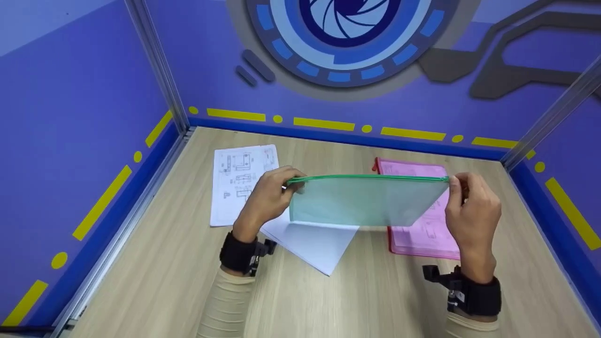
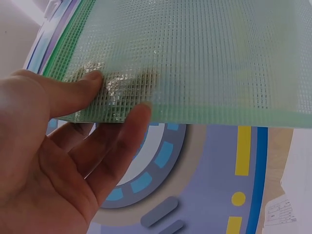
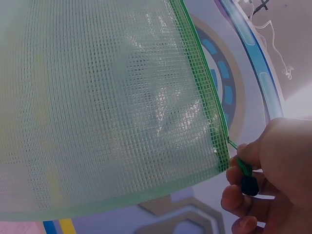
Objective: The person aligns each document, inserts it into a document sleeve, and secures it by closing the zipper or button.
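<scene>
A translucent green mesh zipper pouch (image 1: 347, 199) hangs above the table, its green zipper edge at the top. My left hand (image 1: 276, 190) pinches the pouch's left upper corner between thumb and fingers; in the left wrist view the thumb (image 2: 80, 92) lies on the mesh. At the other end my right hand (image 1: 474, 206) pinches the green zipper pull cord (image 3: 243, 166), and its dark end tab (image 3: 249, 185) shows by the fingers in the right wrist view. The zipper looks closed along the top. No contents can be made out through the mesh.
White sheets (image 1: 324, 251) lie on the wooden table (image 1: 338, 305) beneath the pouch. A sheet with technical drawings (image 1: 235, 176) lies behind the left hand. To the right is a pink zipper pouch (image 1: 422, 244) with printed paper inside. Blue panels (image 1: 328, 105) enclose the table's back and sides.
</scene>
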The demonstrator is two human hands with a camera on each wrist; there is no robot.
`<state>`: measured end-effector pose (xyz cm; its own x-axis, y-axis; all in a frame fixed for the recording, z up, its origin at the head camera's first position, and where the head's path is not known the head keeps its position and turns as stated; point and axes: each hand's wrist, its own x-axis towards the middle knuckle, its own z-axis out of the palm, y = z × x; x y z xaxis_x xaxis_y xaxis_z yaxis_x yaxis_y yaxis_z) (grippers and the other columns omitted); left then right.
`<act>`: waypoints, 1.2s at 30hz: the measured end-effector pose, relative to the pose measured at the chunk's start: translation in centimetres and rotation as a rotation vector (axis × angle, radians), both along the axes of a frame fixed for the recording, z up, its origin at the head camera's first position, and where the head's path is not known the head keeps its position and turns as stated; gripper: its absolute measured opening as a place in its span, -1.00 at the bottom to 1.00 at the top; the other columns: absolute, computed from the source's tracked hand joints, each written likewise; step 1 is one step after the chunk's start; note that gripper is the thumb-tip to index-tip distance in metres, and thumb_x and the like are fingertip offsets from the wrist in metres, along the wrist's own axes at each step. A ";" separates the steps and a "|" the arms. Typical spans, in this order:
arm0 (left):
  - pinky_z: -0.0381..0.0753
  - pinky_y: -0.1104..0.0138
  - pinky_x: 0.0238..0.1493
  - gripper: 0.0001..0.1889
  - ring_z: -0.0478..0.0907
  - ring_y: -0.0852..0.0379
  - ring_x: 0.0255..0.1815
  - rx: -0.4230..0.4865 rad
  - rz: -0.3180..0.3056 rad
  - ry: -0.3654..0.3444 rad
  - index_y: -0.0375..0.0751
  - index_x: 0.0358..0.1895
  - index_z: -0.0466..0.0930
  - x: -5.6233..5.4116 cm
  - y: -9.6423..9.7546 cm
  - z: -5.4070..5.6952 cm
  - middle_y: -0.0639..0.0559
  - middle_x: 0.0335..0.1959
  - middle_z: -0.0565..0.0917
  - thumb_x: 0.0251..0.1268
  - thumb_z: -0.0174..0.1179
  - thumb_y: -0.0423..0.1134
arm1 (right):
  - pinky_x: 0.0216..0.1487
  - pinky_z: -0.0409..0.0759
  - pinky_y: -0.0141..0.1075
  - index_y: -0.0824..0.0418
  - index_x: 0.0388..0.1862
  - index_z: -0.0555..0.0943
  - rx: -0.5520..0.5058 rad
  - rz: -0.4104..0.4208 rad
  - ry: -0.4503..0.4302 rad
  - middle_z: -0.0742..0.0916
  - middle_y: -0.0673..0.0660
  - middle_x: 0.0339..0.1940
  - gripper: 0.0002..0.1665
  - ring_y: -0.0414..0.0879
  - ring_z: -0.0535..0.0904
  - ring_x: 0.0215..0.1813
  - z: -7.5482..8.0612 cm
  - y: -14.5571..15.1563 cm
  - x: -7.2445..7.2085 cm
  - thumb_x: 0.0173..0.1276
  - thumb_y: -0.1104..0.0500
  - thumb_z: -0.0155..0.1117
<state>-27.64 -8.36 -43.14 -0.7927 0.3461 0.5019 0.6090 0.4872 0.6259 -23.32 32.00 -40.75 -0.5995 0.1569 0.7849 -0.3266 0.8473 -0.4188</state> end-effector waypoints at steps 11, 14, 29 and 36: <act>0.70 0.27 -0.10 -0.75 0.68 0.19 -0.15 0.020 0.025 0.021 -0.16 -0.01 0.78 -0.2 -0.5 -0.2 0.04 -0.11 0.73 0.50 0.21 -0.54 | -0.24 0.21 -0.50 0.48 -0.08 0.66 -0.034 -0.030 -0.029 0.66 0.34 -0.40 -0.76 -0.04 0.42 -0.38 0.4 0.4 0.1 0.62 0.25 0.24; 0.70 0.28 -0.10 -0.74 0.68 0.17 -0.15 0.021 0.036 0.014 -0.15 0.00 0.78 -0.1 -0.6 -0.2 0.03 -0.11 0.74 0.49 0.21 -0.55 | -0.24 0.20 -0.50 0.48 -0.09 0.66 -0.035 -0.036 -0.022 0.65 0.34 -0.42 -0.78 -0.05 0.41 -0.38 0.5 0.3 0.2 0.61 0.27 0.26; 0.70 0.28 -0.12 -0.71 0.72 0.19 -0.13 0.066 0.036 0.129 -0.18 0.05 0.78 1.1 1.4 0.8 0.01 -0.10 0.76 0.48 0.19 -0.56 | -0.05 0.47 -0.31 0.43 -0.02 0.67 -0.144 0.015 -0.088 0.70 0.33 -0.15 -0.66 0.07 0.61 -0.11 0.8 -1.9 0.6 0.59 0.11 0.31; 0.73 0.27 -0.04 -0.58 0.75 0.16 -0.06 0.061 -0.026 0.281 -0.18 0.12 0.80 1.8 3.3 1.0 0.02 -0.09 0.79 0.36 0.21 -0.66 | -0.23 0.68 -0.41 0.35 -0.22 0.75 -0.320 0.467 -0.380 0.80 0.19 -0.31 -0.58 -0.05 0.76 -0.31 1.0 -3.6 0.8 0.75 0.16 0.04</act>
